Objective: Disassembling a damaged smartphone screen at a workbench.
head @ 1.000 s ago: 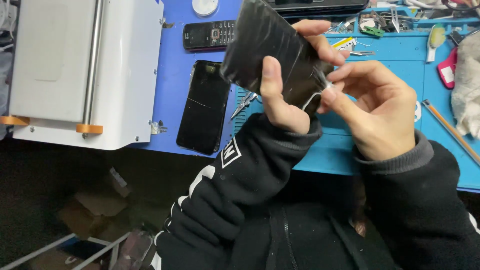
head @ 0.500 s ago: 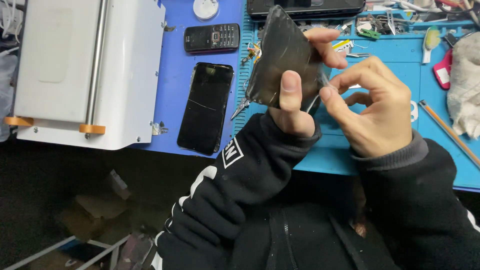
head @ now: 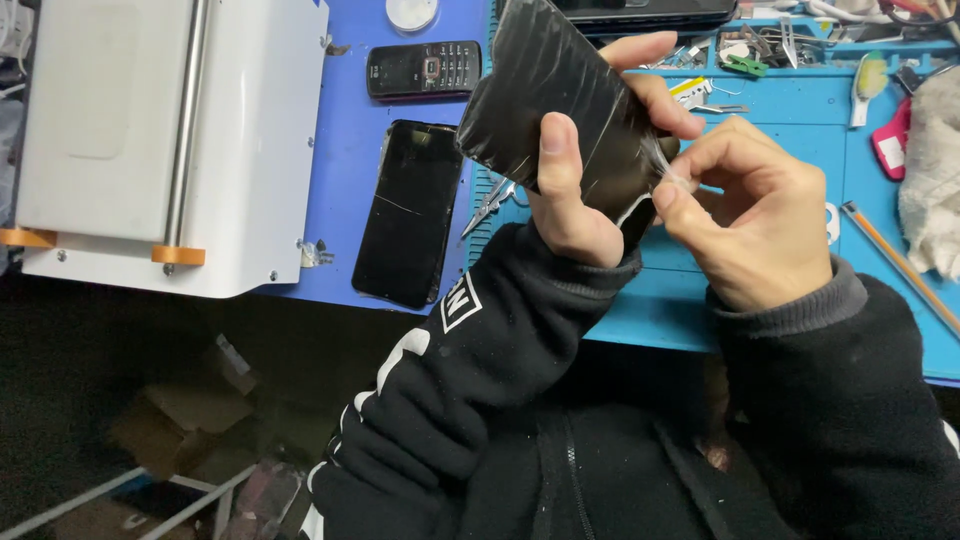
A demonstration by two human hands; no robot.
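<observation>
My left hand (head: 580, 190) grips a black phone screen panel (head: 560, 100) held up above the blue work mat (head: 770, 140), thumb across its face and fingers behind its far edge. My right hand (head: 745, 215) pinches a thin clear film (head: 662, 165) at the panel's lower right corner between thumb and forefinger. Both arms wear black sleeves.
A black smartphone with a cracked screen (head: 410, 210) lies flat on the mat, with a small black keypad phone (head: 424, 68) behind it. A white machine with a steel bar (head: 170, 130) stands at the left. Tweezers, small tools and a white cloth (head: 930, 180) lie at the right.
The panel has tilted and shifted slightly in my left hand. My right hand's fingers have closed in on its lower right corner and pinch the film there.
</observation>
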